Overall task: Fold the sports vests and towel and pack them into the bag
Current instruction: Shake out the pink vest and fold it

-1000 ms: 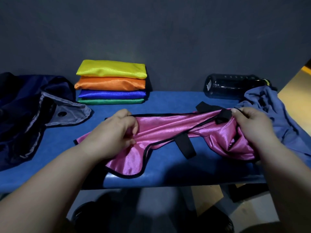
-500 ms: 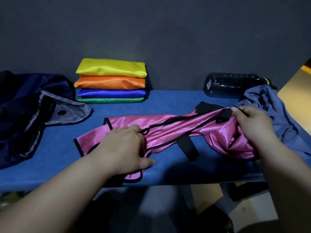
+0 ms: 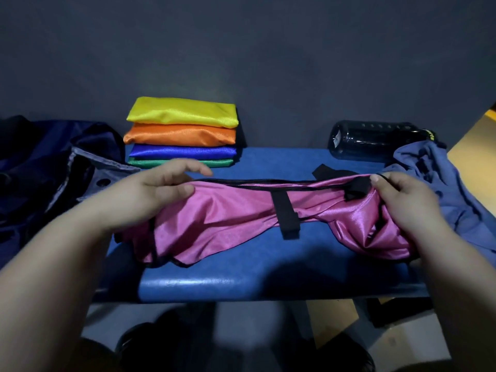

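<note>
A pink sports vest (image 3: 230, 218) with black trim and a black strap hangs stretched between my hands just above the blue bench (image 3: 268, 285). My left hand (image 3: 150, 194) pinches its left end between thumb and fingers. My right hand (image 3: 402, 200) grips its right end, where the fabric bunches. Behind, a stack of folded vests (image 3: 182, 135) lies yellow, orange, blue and green from top to bottom. The dark blue bag (image 3: 45, 178) sits open at the left. A blue-grey towel (image 3: 442, 183) lies crumpled at the right.
A dark water bottle (image 3: 373, 139) lies on its side at the back right, partly under the towel. A dark wall stands right behind the bench. Below the bench's front edge is pale floor with dark shoes.
My left hand has lifted from pressing the vest on the bench and now holds its left end raised. The vest is pulled taut and folded lengthwise. My right hand kept its hold.
</note>
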Demonstrator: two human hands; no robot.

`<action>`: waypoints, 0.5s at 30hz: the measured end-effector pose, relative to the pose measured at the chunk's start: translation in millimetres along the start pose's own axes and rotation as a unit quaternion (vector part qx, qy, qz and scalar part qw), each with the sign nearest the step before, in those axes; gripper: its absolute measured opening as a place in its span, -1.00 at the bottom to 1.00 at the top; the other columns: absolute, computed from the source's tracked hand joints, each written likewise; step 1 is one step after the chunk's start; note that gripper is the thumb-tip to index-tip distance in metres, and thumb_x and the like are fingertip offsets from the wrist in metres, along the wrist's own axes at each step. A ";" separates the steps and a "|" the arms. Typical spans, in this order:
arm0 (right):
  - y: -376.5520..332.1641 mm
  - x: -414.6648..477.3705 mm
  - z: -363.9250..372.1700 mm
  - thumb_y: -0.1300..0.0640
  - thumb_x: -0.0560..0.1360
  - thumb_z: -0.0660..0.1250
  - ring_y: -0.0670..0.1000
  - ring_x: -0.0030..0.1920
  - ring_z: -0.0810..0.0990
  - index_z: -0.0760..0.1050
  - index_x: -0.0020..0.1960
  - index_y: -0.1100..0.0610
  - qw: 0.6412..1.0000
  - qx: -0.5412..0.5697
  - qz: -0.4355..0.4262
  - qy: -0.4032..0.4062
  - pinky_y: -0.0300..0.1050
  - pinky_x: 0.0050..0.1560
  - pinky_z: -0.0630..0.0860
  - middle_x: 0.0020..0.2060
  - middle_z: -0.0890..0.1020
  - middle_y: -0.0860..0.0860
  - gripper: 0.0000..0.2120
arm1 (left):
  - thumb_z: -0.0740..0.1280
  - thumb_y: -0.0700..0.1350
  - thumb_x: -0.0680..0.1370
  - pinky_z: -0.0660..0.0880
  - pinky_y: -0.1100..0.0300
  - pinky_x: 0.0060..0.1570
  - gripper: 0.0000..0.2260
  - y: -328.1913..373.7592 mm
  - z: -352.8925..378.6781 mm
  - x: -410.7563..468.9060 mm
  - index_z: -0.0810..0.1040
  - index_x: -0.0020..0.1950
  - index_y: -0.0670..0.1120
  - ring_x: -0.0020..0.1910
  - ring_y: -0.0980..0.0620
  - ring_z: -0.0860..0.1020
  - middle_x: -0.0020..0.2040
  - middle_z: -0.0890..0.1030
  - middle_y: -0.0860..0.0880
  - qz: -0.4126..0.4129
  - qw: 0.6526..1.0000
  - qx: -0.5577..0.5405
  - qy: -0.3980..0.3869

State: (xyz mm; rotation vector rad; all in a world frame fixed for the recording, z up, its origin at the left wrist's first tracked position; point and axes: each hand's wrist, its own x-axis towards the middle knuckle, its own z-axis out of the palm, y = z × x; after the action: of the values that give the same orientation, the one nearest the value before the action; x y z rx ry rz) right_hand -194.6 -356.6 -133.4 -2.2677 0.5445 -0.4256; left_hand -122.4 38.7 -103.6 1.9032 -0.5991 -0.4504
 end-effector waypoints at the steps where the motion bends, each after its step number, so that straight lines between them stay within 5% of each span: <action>1: -0.2 -0.1 0.1 0.01 0.60 0.26 -0.01 -0.13 0.51 0.56 -0.06 0.10 1.000 -0.001 -0.002 -0.002 -0.17 -0.17 0.32 -0.25 0.59 -0.07 -0.81 | 0.31 -0.16 0.59 0.31 0.23 -0.36 -0.75 -1.6 -2.2 -0.1 0.56 0.11 0.21 -0.34 0.00 0.35 -0.23 0.44 0.00 0.008 1.000 -0.008 0.013; 5: -0.9 -0.7 1.1 0.02 0.60 0.27 -0.01 -0.13 0.51 0.56 -0.06 0.10 1.000 0.003 -0.012 -0.007 -0.18 -0.13 0.34 -0.24 0.59 -0.08 -0.82 | 0.21 -0.21 0.49 0.36 0.33 -0.36 -0.76 1.0 -5.5 -0.4 0.58 -0.14 0.11 -0.34 0.03 0.41 -0.24 0.54 0.10 0.067 0.996 -0.022 0.046; 10: 0.5 0.5 2.7 0.01 0.59 0.27 0.00 -0.10 0.53 0.56 -0.06 0.07 1.000 -0.002 -0.011 -0.015 -0.16 -0.03 0.32 -0.23 0.59 -0.12 -0.83 | 0.16 -0.26 0.39 0.44 0.21 0.00 -0.62 -12.6 1.1 8.5 0.62 -0.29 0.18 -0.10 0.11 0.54 -0.16 0.53 0.05 0.048 0.962 0.269 0.016; 13: 1.5 0.8 3.0 0.00 0.60 0.27 0.01 -0.11 0.52 0.57 -0.05 0.07 1.000 -0.002 0.001 -0.012 -0.15 -0.03 0.32 -0.23 0.59 -0.10 -0.82 | 0.17 0.08 0.41 0.42 0.13 0.08 -0.79 -22.8 15.8 13.9 0.61 -0.22 0.18 -0.07 0.20 0.49 -0.09 0.46 0.11 0.011 0.946 0.324 -0.018; 15: 2.6 1.6 3.0 -0.01 0.60 0.27 0.01 -0.12 0.52 0.57 -0.05 0.07 1.000 0.007 0.011 -0.009 -0.14 -0.04 0.32 -0.24 0.60 -0.08 -0.81 | 0.15 0.47 0.30 0.42 0.10 0.07 -0.51 -24.2 23.0 14.3 0.59 -0.11 0.14 -0.04 0.18 0.46 -0.06 0.41 0.14 -0.001 0.930 0.367 -0.013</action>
State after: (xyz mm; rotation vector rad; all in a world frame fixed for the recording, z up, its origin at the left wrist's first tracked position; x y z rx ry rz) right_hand -192.5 -357.2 -137.0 -2.2477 0.5553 -0.3955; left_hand -118.9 21.4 -135.4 2.6078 -0.8649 -0.2636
